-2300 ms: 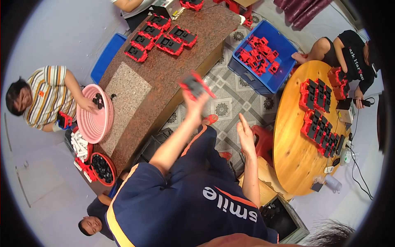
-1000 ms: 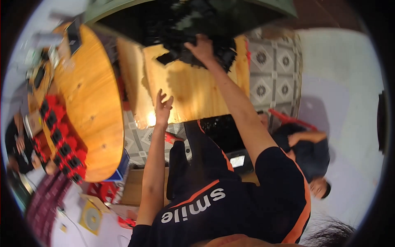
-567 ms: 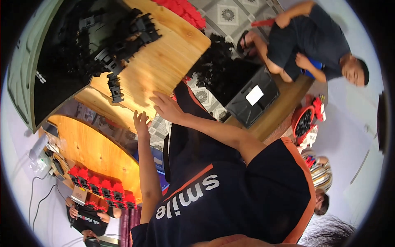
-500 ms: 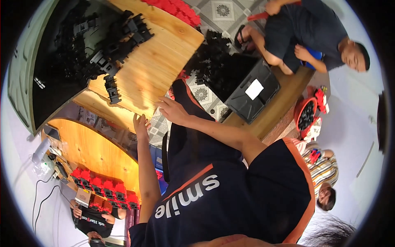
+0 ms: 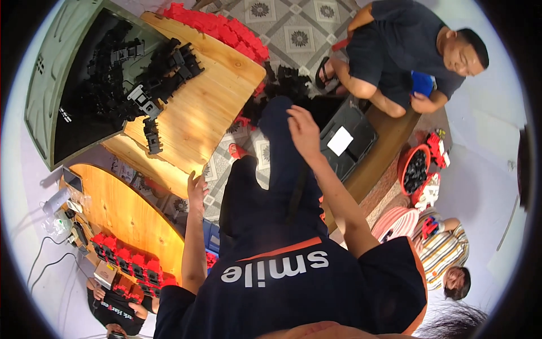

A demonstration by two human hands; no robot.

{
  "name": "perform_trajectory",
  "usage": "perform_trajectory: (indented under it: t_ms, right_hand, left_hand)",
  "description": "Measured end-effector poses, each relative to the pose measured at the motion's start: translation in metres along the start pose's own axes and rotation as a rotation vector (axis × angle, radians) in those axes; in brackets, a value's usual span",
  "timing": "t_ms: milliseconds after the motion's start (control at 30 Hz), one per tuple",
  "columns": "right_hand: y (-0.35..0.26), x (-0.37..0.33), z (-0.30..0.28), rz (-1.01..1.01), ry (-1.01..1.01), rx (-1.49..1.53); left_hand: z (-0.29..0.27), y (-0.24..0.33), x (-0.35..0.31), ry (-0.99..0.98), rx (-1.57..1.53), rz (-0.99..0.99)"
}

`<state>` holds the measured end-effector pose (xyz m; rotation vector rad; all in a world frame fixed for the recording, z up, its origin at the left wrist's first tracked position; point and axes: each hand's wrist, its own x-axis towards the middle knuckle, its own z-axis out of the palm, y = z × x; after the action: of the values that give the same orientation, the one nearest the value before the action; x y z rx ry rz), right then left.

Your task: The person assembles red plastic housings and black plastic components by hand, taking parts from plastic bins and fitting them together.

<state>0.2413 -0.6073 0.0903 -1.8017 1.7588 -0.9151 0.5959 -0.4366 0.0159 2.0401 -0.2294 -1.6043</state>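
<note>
Both hands are empty: left hand point(image 5: 197, 185) and right hand point(image 5: 303, 129) have fingers spread. Nearest black plastic parts point(image 5: 285, 85), upper centre, appear light and rigid; grip by the body.

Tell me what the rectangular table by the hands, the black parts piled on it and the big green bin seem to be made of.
Rectangular table: wood, likely varnished; visible grain, light sheen. Black parts: probably moulded plastic, matte with sharp uniform edges. Green bin: seemingly plastic, with dull ribbed walls. Both the left hand and right hand are open and empty.
</note>
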Motion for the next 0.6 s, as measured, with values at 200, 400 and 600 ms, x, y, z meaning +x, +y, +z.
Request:
perform_trajectory:
  t_ms: [200, 400, 600]
  right_hand:
    - [0.037, 0.090, -0.055, 0.071, 0.025, -0.007]
    - [0.104, 0.263, -0.020, 0.031, -0.147, 0.045]
    - [0.264, 0.524, 0.169, -0.109, -0.600, -0.218]
  left_hand:
    - [0.124, 0.118, 0.001, -0.240, -0.064, 0.237]
    - [0.268, 0.264, 0.023, -0.659, -0.184, 0.425]
    - [0.413, 0.360, 0.197, -0.264, -0.469, 0.101]
